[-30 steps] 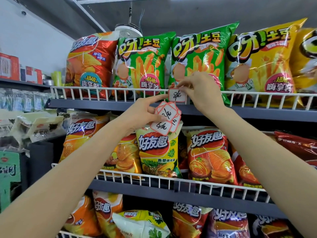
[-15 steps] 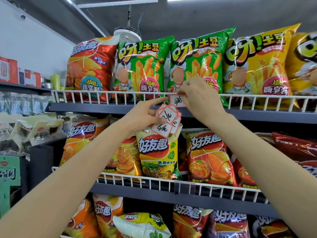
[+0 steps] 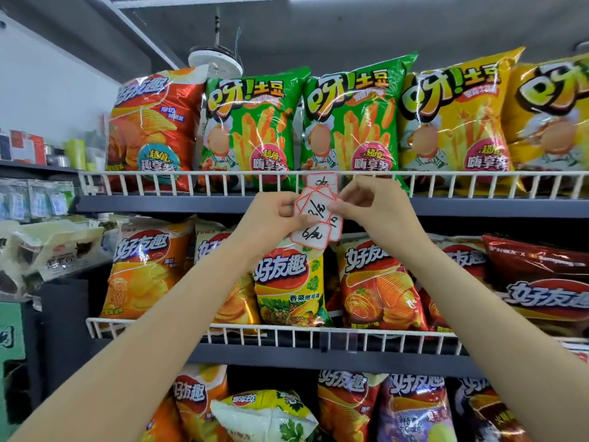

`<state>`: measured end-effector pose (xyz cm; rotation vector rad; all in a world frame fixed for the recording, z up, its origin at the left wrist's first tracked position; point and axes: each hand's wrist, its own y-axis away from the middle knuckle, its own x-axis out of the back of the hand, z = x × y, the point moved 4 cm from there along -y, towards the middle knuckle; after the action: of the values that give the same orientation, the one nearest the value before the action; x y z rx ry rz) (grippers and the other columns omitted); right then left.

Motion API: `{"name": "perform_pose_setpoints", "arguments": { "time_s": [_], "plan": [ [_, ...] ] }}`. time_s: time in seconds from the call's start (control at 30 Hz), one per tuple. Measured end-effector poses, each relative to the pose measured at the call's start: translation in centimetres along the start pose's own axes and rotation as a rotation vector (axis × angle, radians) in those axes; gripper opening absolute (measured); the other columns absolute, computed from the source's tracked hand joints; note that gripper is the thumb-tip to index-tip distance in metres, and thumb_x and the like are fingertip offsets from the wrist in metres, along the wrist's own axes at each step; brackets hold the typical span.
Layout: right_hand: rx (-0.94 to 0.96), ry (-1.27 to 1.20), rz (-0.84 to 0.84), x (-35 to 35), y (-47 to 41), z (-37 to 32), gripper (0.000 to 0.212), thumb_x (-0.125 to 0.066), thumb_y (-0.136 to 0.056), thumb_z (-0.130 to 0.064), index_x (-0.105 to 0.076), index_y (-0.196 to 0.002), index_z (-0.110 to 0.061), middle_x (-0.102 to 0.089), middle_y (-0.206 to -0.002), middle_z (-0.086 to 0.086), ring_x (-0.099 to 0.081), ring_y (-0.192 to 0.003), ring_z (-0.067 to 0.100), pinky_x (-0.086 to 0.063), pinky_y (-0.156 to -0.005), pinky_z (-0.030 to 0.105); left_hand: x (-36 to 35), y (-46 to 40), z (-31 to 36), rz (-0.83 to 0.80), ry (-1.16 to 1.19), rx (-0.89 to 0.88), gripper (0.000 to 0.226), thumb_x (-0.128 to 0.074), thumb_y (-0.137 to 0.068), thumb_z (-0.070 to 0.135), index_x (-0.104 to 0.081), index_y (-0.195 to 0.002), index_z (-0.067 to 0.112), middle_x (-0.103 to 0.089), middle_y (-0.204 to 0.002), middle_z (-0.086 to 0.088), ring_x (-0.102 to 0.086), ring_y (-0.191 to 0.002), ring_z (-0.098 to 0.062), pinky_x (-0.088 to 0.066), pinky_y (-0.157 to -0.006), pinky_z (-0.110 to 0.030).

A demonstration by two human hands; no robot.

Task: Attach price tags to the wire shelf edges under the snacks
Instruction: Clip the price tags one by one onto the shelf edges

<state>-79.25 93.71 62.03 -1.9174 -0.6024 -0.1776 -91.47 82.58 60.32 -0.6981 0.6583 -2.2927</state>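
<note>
A white price tag with a red border hangs on the top wire shelf edge, below a green snack bag. Just under it, my left hand holds a fan of several red-bordered price tags. My right hand pinches the top tag of that fan between thumb and forefinger. A lower wire shelf edge runs under the orange and yellow chip bags.
Snack bags fill three shelves: red, green and yellow ones on top, chip bags in the middle and below. A clear holder clips on the middle wire edge. Packaged goods sit on a side shelf at left.
My right hand has let go of the tag now hanging on the top wire edge and dropped to the fan of tags. My left hand's pointing finger has curled back.
</note>
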Motion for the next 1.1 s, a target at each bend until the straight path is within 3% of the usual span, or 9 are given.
{"name": "perform_pose_setpoints", "arguments": {
  "time_s": [0.1, 0.23, 0.4, 0.53, 0.57, 0.7, 0.87, 1.0, 1.1],
  "plan": [
    [-0.078, -0.075, 0.053, 1.7, 1.0, 0.8, 0.013, -0.074, -0.079, -0.027, -0.069, -0.076, -0.016, -0.067, -0.074, 0.011, -0.062, -0.072, 0.025, -0.049, -0.065, 0.036, -1.8, -0.1, 0.7, -0.024, 0.041, -0.042, 0.019, -0.069, -0.082, 0.008, -0.065, -0.09, 0.025, -0.073, -0.079, 0.008, -0.071, -0.071, -0.006, -0.055, -0.063, -0.017],
    [-0.148, -0.105, 0.089, 5.3, 2.5, 2.0, 0.007, -0.07, -0.082, -0.022, -0.07, -0.078, -0.017, -0.069, -0.072, 0.006, -0.061, -0.065, 0.009, -0.047, -0.055, 0.02, -5.6, -0.4, 2.2, -0.011, 0.095, -0.066, 0.016, -0.067, -0.084, 0.008, -0.065, -0.086, 0.023, -0.072, -0.081, 0.003, -0.07, -0.069, -0.006, -0.057, -0.063, -0.018],
    [-0.199, -0.1, 0.175, 12.2, 4.2, 5.1, 0.007, -0.065, -0.087, -0.018, -0.068, -0.081, -0.018, -0.069, -0.079, 0.01, -0.063, -0.069, 0.014, -0.049, -0.052, 0.018, -13.2, -1.4, 5.2, -0.021, 0.11, -0.1, 0.009, -0.067, -0.084, 0.008, -0.066, -0.088, 0.017, -0.072, -0.082, 0.002, -0.069, -0.069, -0.005, -0.055, -0.063, -0.018],
    [-0.216, -0.115, 0.197, 18.7, 5.6, 8.3, 0.012, -0.062, -0.089, -0.016, -0.063, -0.08, -0.024, -0.068, -0.079, 0.001, -0.063, -0.065, 0.005, -0.046, -0.048, 0.016, -20.5, -2.4, 7.3, 0.016, 0.085, -0.103, 0.007, -0.069, -0.083, 0.013, -0.065, -0.083, 0.019, -0.071, -0.084, -0.008, -0.067, -0.075, -0.02, -0.054, -0.066, -0.03],
    [-0.211, -0.109, 0.204, 20.4, 6.0, 9.2, 0.014, -0.062, -0.089, -0.017, -0.061, -0.079, -0.027, -0.068, -0.078, 0.0, -0.064, -0.063, 0.005, -0.046, -0.047, 0.016, -22.5, -2.7, 7.7, 0.034, 0.059, -0.112, 0.007, -0.07, -0.083, 0.015, -0.065, -0.08, 0.018, -0.069, -0.081, -0.01, -0.064, -0.073, -0.024, -0.052, -0.072, -0.031],
    [-0.18, 0.014, 0.205, 27.0, 7.3, 12.7, 0.014, -0.068, -0.085, -0.024, -0.06, -0.073, -0.022, -0.069, -0.077, 0.01, -0.067, -0.068, 0.023, -0.051, -0.051, 0.03, -30.3, -3.3, 9.5, 0.061, -0.001, -0.149, 0.014, -0.07, -0.083, 0.019, -0.062, -0.072, 0.019, -0.055, -0.068, -0.01, -0.046, -0.067, -0.015, -0.037, -0.065, -0.026],
    [-0.195, -0.033, 0.178, 33.2, 8.6, 16.1, 0.007, -0.064, -0.088, -0.018, -0.062, -0.083, -0.014, -0.066, -0.074, 0.004, -0.063, -0.061, 0.009, -0.045, -0.045, 0.016, -37.1, -4.0, 11.9, 0.095, 0.055, -0.125, 0.007, -0.069, -0.084, 0.019, -0.064, -0.088, 0.02, -0.068, -0.08, 0.001, -0.066, -0.078, -0.016, -0.051, -0.075, -0.031],
    [-0.245, -0.067, 0.156, 36.2, 8.8, 18.2, 0.016, -0.062, -0.09, -0.018, -0.066, -0.096, -0.004, -0.068, -0.08, 0.008, -0.064, -0.067, 0.014, -0.052, -0.054, 0.026, -40.2, -5.0, 13.3, 0.055, 0.071, -0.139, 0.009, -0.068, -0.085, 0.014, -0.063, -0.086, 0.021, -0.069, -0.081, 0.006, -0.066, -0.069, -0.001, -0.054, -0.07, -0.022],
    [-0.248, -0.105, 0.147, 37.6, 8.9, 19.0, 0.01, -0.059, -0.091, -0.014, -0.063, -0.1, -0.01, -0.07, -0.082, 0.009, -0.067, -0.073, 0.019, -0.058, -0.062, 0.034, -41.5, -5.7, 13.5, 0.042, 0.088, -0.118, 0.012, -0.067, -0.085, 0.011, -0.062, -0.087, 0.022, -0.07, -0.084, 0.003, -0.068, -0.073, -0.008, -0.058, -0.071, -0.028]
  ]
}}
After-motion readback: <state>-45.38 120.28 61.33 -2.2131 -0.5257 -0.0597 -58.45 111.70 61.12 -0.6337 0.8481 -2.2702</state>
